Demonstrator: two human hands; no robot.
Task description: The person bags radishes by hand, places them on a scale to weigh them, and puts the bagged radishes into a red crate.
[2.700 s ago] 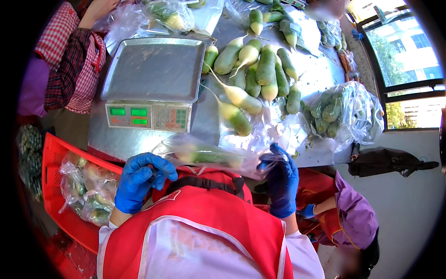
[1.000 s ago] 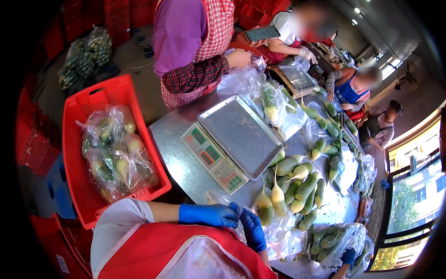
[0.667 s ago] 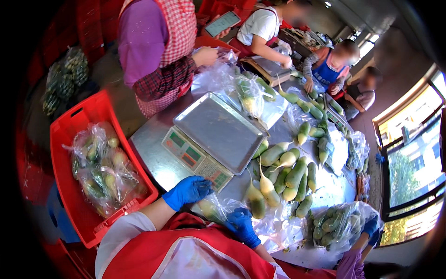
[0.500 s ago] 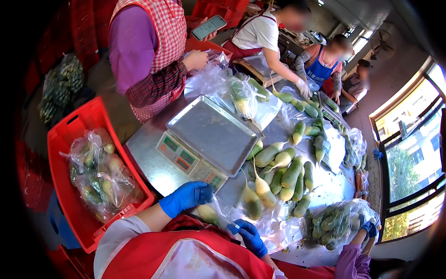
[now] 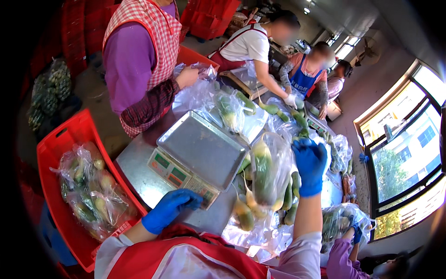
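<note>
Our right grip [image 5: 308, 165], in a blue glove, is closed on the upper side of a clear plastic bag [image 5: 282, 174]; the exact fold it pinches is hidden behind the fingers. In the bag a long green radish with a white end [image 5: 263, 174] stands nearly upright, white end up, probably because we hold the plastic high and the weight settles below. We cannot tell whether the bag's bottom touches the loose green-and-white radishes [image 5: 245, 214] behind it.

Our left grip [image 5: 173, 208], also blue-gloved, holds nothing that we can see; its fingers bend loosely, apart from the thumb, close to the keypad of a grey electronic scale [image 5: 169, 168]. The scale's broad, square metal pan [image 5: 202, 149] lies directly ahead of us, its displays facing our side, presumably so we can read them.

All this sits on a shiny metal counter [image 5: 127, 163]. The loose radishes lie beside the pan, likely to be within reach, with crumpled clear plastic sheeting [image 5: 260, 232] nearer us. Beyond the pan rests another bagged radish [image 5: 230, 111]. At our left, a red plastic crate [image 5: 52, 151] holds more bagged radishes [image 5: 93, 200]. At lower right, a co-worker's blue-gloved hand [image 5: 357, 232] touches a large clear bag of green vegetables [image 5: 335, 218].
</note>
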